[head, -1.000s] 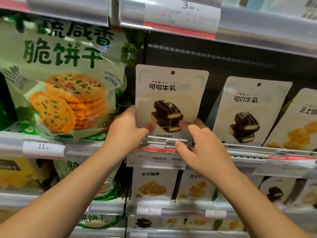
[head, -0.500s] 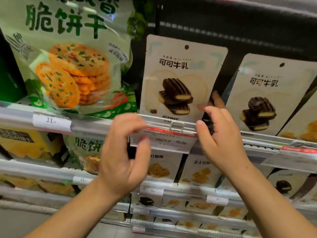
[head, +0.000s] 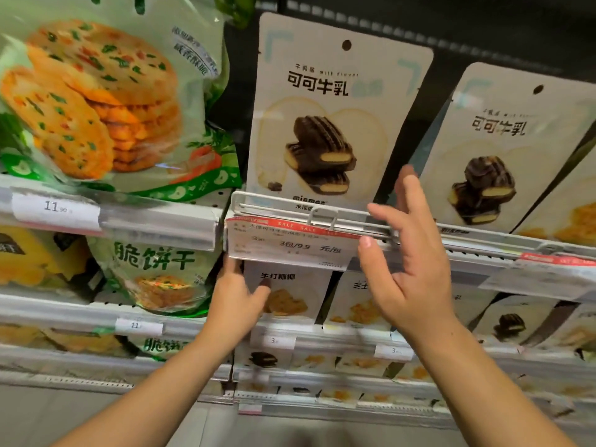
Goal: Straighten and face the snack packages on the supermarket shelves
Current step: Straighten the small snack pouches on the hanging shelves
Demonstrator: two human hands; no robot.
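The left hand point(head: 237, 298) was low, under the sale price tag point(head: 290, 245), at a white pack with yellow biscuits point(head: 287, 296) on the lower shelf. Its thumb lay on the front of this pack, and the other fingers went behind the left edge, so it seemed to pinch the pack at the side; the grip was partly hidden by the tag. The right hand point(head: 409, 269) was open, with straight and spread fingers, and held nothing. It was in front of the wire rail point(head: 290, 204) of the upper shelf, between two white packs. The chocolate biscuit pack point(head: 335, 111) stood upright behind the rail, facing forward. A second chocolate pack point(head: 503, 146) to its right leaned to the right. At the left stood a big green cracker bag point(head: 106, 95), tilted a little, above a tag marked 11 point(head: 54, 208).
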